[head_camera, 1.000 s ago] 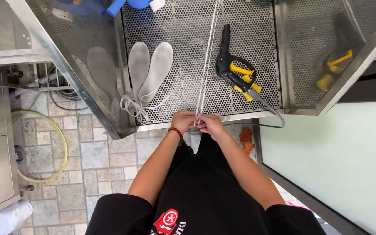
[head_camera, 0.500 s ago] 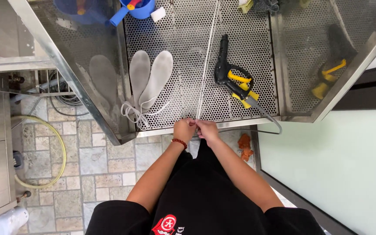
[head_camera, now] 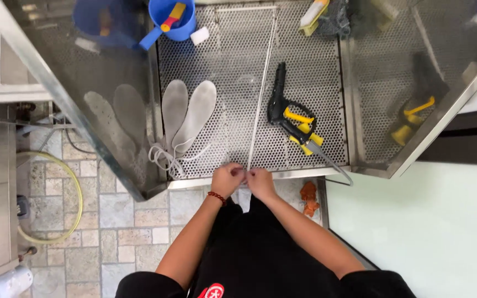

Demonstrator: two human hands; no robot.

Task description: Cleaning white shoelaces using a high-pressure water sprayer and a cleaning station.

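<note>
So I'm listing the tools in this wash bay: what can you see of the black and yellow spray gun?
The spray gun lies flat on the perforated metal tray, right of the taut white cord and clear of both hands. Its body looks like black plastic, with a yellow trigger and yellow fittings near the handle. The black barrel points toward the far end of the tray; a thin metal lance or hose runs from the handle end over the near rim. Nothing else touches it.
</note>
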